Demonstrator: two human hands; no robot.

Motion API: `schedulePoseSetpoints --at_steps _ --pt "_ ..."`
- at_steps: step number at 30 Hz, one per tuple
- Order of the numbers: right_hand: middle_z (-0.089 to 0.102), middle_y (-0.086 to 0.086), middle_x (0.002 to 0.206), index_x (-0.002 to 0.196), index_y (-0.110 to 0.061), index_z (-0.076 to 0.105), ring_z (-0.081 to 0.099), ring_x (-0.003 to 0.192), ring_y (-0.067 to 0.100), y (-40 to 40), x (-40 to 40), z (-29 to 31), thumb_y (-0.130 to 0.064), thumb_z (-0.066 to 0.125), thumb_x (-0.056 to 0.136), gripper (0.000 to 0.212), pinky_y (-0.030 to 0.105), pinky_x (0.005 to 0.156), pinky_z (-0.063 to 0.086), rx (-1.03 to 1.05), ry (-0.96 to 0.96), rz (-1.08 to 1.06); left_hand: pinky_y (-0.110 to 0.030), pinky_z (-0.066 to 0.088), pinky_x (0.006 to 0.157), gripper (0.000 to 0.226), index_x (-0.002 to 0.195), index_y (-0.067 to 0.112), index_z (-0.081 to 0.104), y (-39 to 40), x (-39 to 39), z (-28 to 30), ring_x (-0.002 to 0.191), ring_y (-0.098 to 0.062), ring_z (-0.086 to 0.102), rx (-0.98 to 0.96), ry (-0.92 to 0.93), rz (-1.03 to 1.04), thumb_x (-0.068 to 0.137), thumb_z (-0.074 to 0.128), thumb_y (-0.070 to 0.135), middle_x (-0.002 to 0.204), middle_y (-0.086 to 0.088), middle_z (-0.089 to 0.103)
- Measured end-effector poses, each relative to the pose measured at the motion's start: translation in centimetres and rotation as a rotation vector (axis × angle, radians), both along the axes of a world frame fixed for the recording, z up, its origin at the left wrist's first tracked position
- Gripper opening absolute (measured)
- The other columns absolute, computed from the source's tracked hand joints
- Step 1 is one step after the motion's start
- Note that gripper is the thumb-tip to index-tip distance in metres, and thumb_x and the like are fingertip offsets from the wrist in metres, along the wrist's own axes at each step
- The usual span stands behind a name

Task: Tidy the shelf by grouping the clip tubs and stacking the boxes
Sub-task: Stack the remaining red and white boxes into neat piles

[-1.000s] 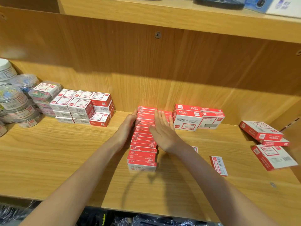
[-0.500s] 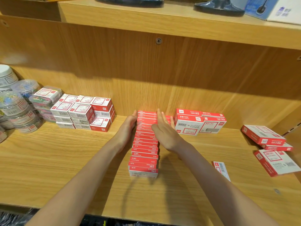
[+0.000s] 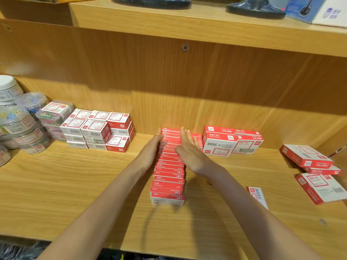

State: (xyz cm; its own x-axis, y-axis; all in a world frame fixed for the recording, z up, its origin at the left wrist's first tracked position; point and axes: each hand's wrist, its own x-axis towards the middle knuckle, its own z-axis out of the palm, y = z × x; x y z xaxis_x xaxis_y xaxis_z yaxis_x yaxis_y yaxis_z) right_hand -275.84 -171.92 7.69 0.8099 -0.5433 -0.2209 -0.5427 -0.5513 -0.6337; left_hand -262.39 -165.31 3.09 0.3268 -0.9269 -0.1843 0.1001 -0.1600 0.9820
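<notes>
Where the wooden shelf [image 3: 56,184] meets the left edge of the frame, clear round clip tubs [image 3: 20,126] stand stacked in a cluster, with a rectangular clear tub [image 3: 54,113] just beside them. Touching that, toward centre left, sits a block of white-and-red boxes [image 3: 97,130] piled in layers. At the centre of the frame a long row of thin red boxes [image 3: 169,171] runs from the back panel toward the shelf's front edge. The left hand [image 3: 150,152] lies flat against the row's left side, fingers straight. The right hand [image 3: 189,151] is over the row's right side with fingers straight and slightly spread; whether it touches the boxes cannot be told. Neither hand grips anything. Right of the row, against the back, two larger white-and-red boxes [image 3: 232,141] stand side by side. At lower centre right a small red-and-white box [image 3: 258,197] lies alone, partly hidden by the right forearm. At the right edge three flat red boxes [image 3: 315,171] lie askew, two overlapping. On the upper shelf [image 3: 187,21], dark objects and a blue package appear at the top of the frame.
</notes>
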Motion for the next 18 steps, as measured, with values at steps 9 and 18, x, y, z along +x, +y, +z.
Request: schedulePoseSetpoints --at_steps 9,18 --pt "-0.010 -0.005 0.155 0.146 -0.021 -0.009 -0.015 0.142 0.012 1.2 -2.9 -1.7 -0.031 0.023 0.101 0.057 0.031 0.114 -0.011 -0.058 -0.061 0.037 -0.046 0.031 0.108 0.082 0.145 0.029 0.022 2.7 -1.0 0.3 0.126 -0.016 0.046 -0.018 0.009 -0.052 0.079 0.042 0.074 0.143 -0.001 0.043" --pt "-0.011 -0.005 0.156 0.146 -0.018 -0.015 -0.017 0.139 0.003 1.6 -2.1 -2.9 -0.032 0.018 0.099 0.058 0.030 0.114 -0.014 -0.113 0.004 -0.001 -0.045 0.025 0.112 0.090 0.144 0.030 0.026 2.3 -1.6 -0.2 0.133 -0.013 0.035 -0.079 0.043 0.006 0.072 0.045 0.079 0.152 0.003 0.026"
